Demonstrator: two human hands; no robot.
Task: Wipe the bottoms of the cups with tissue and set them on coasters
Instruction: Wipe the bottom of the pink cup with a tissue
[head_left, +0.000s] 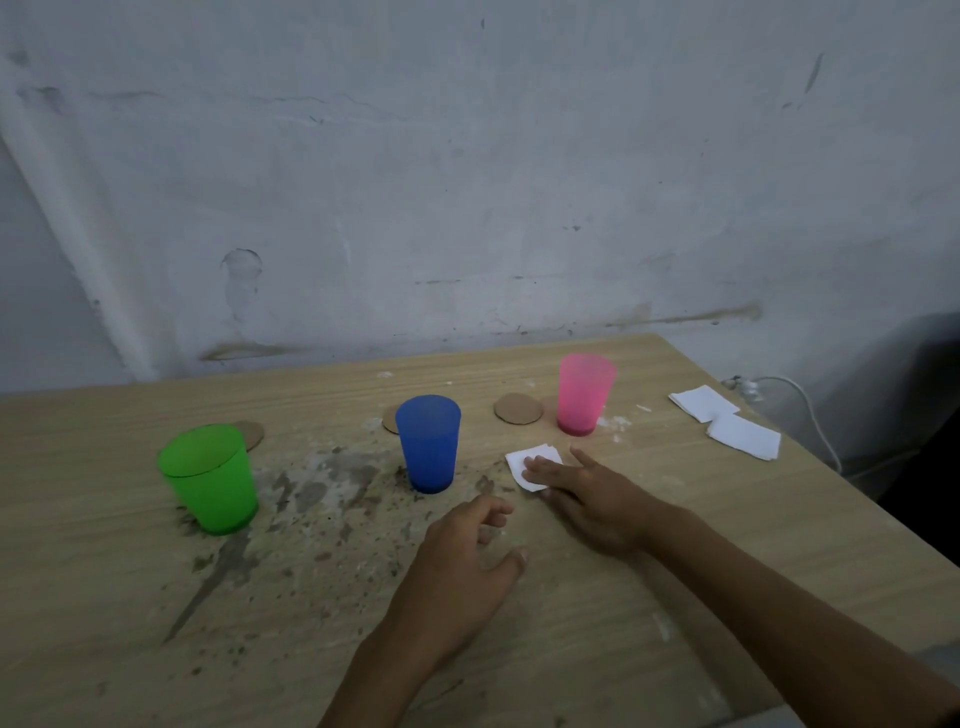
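Note:
Three plastic cups stand upright on the wooden table (597, 623): a green cup (210, 478) at the left, a blue cup (429, 442) in the middle, a pink cup (584, 393) at the back right. Round cardboard coasters lie behind them: one (252, 432) behind the green cup, one (390, 420) half hidden behind the blue cup, one (518, 409) left of the pink cup. My right hand (587, 491) rests flat with its fingertips on a folded white tissue (530, 462). My left hand (462, 561) hovers over the table, fingers loosely curled, empty.
Two more folded tissues (701, 402) (745, 436) lie near the table's right edge. Dark stains and grit (311, 493) spread across the table around the green and blue cups. A white cable (810, 410) hangs beyond the right edge. A wall stands behind.

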